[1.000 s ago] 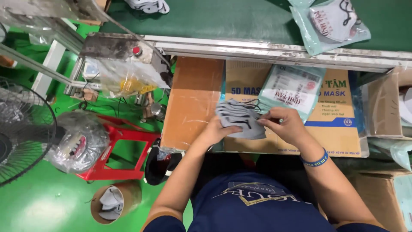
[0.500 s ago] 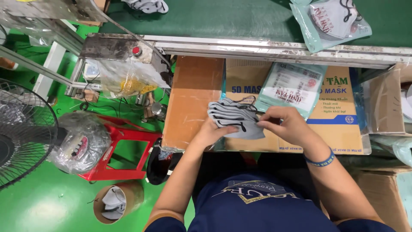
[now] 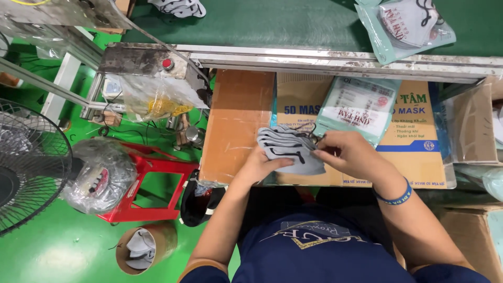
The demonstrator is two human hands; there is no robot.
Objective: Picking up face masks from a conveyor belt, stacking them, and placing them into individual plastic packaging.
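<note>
A fanned stack of grey face masks (image 3: 285, 144) with black ear loops rests over a flat cardboard box (image 3: 241, 120) in front of me. My left hand (image 3: 260, 163) grips the stack from below, thumb across the lowest mask. At the stack's right edge, by the ear loops, my right hand (image 3: 350, 154) pinches the masks; it wears a blue wristband. A pale green plastic pouch (image 3: 361, 107) lies on the box just beyond my right hand.
A green conveyor belt (image 3: 283, 21) with a metal rim runs along the top, carrying a filled mask pouch (image 3: 406, 26). Left of me are a red stool (image 3: 152, 183), a bagged bundle (image 3: 99, 175), a fan (image 3: 26, 167) and a round tub (image 3: 144, 246) with masks. Cardboard boxes (image 3: 474, 126) stand right.
The grey mask stack has shifted slightly left and is more fanned out. My right hand has moved along the stack's right edge; my left hand still holds it underneath.
</note>
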